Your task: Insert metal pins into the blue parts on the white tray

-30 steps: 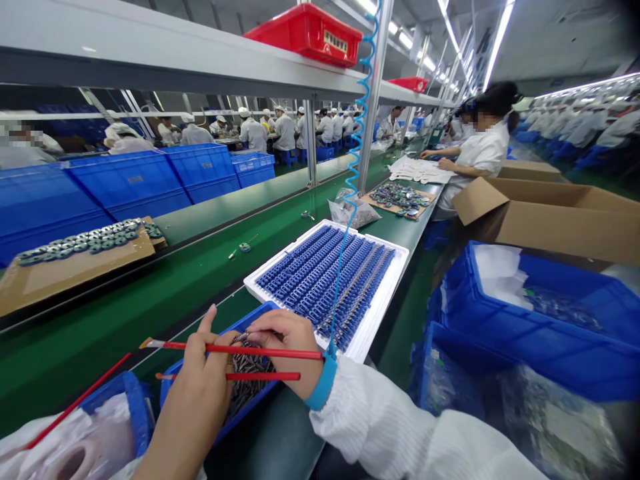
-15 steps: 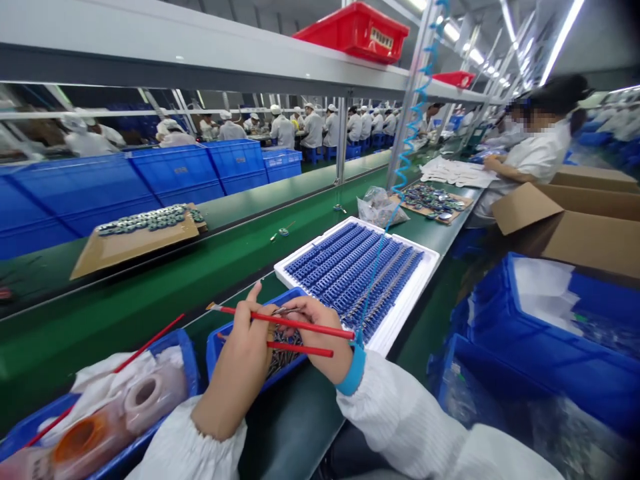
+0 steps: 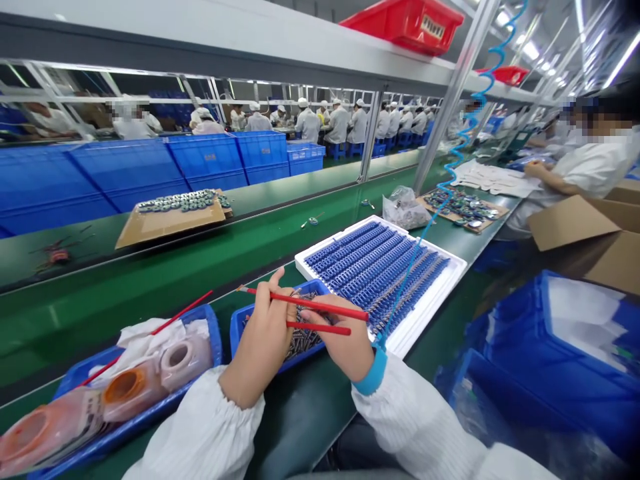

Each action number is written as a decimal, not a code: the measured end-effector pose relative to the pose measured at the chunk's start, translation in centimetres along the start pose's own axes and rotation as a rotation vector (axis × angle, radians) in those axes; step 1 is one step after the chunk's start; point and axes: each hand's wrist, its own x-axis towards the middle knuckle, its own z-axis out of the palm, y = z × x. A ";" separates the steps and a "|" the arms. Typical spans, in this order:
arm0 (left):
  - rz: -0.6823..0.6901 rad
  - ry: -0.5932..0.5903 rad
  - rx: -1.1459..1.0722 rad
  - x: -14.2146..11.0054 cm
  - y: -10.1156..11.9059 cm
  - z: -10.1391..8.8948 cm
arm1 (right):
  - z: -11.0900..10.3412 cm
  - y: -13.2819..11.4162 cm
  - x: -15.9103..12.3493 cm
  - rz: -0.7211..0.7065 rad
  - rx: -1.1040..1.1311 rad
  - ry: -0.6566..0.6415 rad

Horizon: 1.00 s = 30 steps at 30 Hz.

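Above the small blue tray (image 3: 239,340): the left hand (image 3: 265,340) and right hand (image 3: 340,340) sit just beside each other, over its heap of small dark metal parts (image 3: 303,341).
Left hand: closed, its fingers curled around the two red sticks (image 3: 350,313).
Right hand: closed too, its fingers pinching the same sticks from the other side.
Sticks: one long and one shorter, lying nearly level across both hands; their ends cannot be made out clearly.
Right wrist: a blue strap (image 3: 373,373) circles it, with a coiled blue cord (image 3: 453,180) rising away from it.
Ahead and right of the hands: a white foam tray (image 3: 440,283) holds tight rows of blue parts (image 3: 375,273).
Left of the hands: a longer blue tray (image 3: 210,333) holds white cloth (image 3: 150,337), plastic bottles (image 3: 133,393) and a thin red rod (image 3: 170,317).
Beyond the foam tray: a clear plastic bag (image 3: 403,210) lies beside a board (image 3: 480,227) of round parts.
Far right of the hands: a co-worker (image 3: 575,173) sits by a cardboard box (image 3: 575,223), above blue crates (image 3: 540,293).
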 end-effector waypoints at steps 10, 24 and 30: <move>0.093 0.096 0.065 0.5 0.1 -1.1 | -11.8 1.1 3.1 -0.045 -0.515 -0.273; 0.123 0.079 0.078 0.5 -0.1 -0.5 | -10.3 5.5 4.2 0.266 -1.002 -0.742; 0.141 0.077 0.061 0.5 -0.2 -0.5 | -9.9 4.8 4.5 0.293 -1.017 -0.769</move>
